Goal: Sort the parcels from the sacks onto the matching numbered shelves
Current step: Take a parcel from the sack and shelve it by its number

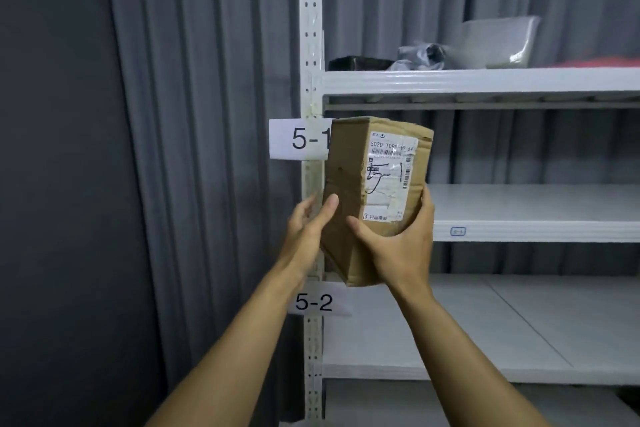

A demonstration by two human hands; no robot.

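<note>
I hold a brown cardboard parcel [349, 191] up in front of the white shelf unit. Its white label has "5-1" handwritten on it. My right hand [398, 246] grips the parcel from below, thumb on the front face and fingers round the right edge. My left hand [310, 222] presses flat against the parcel's left side with straight fingers. A paper sign "5-1" [298, 139] hangs on the shelf post just left of the parcel. A sign "5-2" [314, 302] hangs lower on the same post. The shelf [536, 204] behind the parcel is bare.
The top shelf [485, 80] carries a dark packet [360, 63], a crumpled silver bag [420, 55], a grey padded bag [498, 42] and something red at the far right. A lower shelf [450, 329] sits beside the "5-2" sign. Grey curtain hangs behind and to the left.
</note>
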